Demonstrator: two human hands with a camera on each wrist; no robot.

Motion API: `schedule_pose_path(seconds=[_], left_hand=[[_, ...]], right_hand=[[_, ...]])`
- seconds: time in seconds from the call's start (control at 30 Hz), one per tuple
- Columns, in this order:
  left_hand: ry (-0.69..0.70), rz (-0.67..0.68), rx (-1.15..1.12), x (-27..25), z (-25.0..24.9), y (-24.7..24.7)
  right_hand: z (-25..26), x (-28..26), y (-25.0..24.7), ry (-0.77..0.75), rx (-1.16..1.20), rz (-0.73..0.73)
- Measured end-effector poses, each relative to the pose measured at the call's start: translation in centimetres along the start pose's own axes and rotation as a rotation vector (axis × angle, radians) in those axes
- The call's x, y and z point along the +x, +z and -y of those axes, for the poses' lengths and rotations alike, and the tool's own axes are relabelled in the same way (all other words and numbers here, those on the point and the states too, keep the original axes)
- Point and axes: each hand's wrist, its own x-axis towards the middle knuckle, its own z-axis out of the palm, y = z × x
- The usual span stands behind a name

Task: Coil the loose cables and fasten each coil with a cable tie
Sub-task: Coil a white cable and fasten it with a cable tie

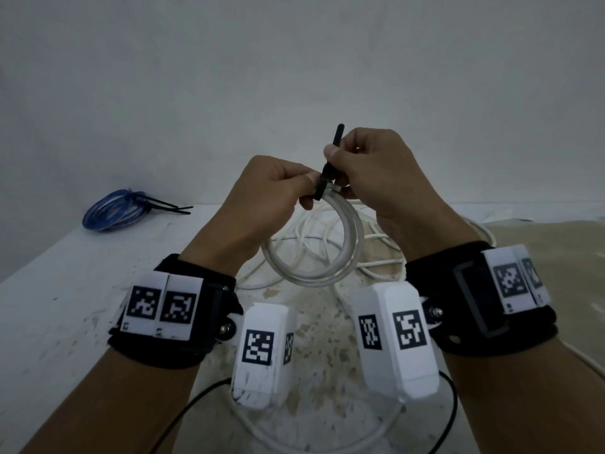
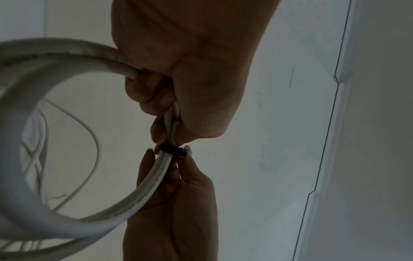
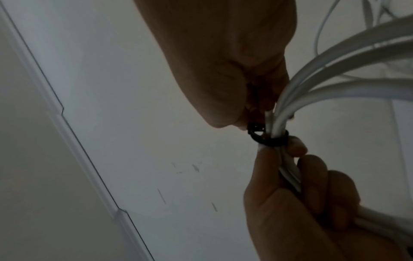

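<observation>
My left hand (image 1: pixel 262 188) is curled round the top of the white cable coil (image 1: pixel 327 257), thumb and fingers squeezing the strands together just left of the black cable tie (image 1: pixel 322 185). My right hand (image 1: pixel 376 172) sits right against it, knuckles nearly touching, thumb and forefinger pinching the tie's free tail, which sticks up and slightly to the far side above my thumb. The two hands are held together, up off the table (image 1: pixel 65 290).

In the left wrist view the tie (image 2: pixel 173 150) forms a snug black band across the strands of the coil (image 2: pixel 67 203), its long axis crosswise to the cable; my left fingers (image 2: pixel 154 91) clamp the strands above it. The right wrist view shows the same band (image 3: pixel 268 139) with its locking head on the left of the bundle — whether it is pulled fully tight I cannot tell, the picture being dim.

The coil hangs below my hands as an upright ring, its opening facing roughly toward me, its lower arc between my wrists. Beneath it loose white cable (image 1: pixel 311 224) sprawls over the table. Far left lies a blue cable coil (image 1: pixel 111 211), with the long black tails of its ties (image 1: pixel 163 204) pointing right.
</observation>
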Motion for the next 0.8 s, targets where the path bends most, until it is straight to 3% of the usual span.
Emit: schedule_pose_path(seconds=[0.27,0.5,0.67,0.8], left_hand=[[0.050,-0.005,-0.018,-0.3,-0.3,1.0],[0.200,-0.041,0.102,-0.3,0.1,1.5],[0.187,-0.026,0.148,-0.2,0.8,2.1],[0.165,0.002,0.140,-0.1,0.8,1.7]], right_hand=[[-0.6,0.9,-0.4,-0.152,-0.199,-0.109],[-1.7,1.4,-0.5,-0.074,-0.132,-0.137],[-2.4,1.7,-1.0,-0.100,-0.245,-0.154],[-2.6,1.6,-1.0,-0.088,-0.182,-0.148]])
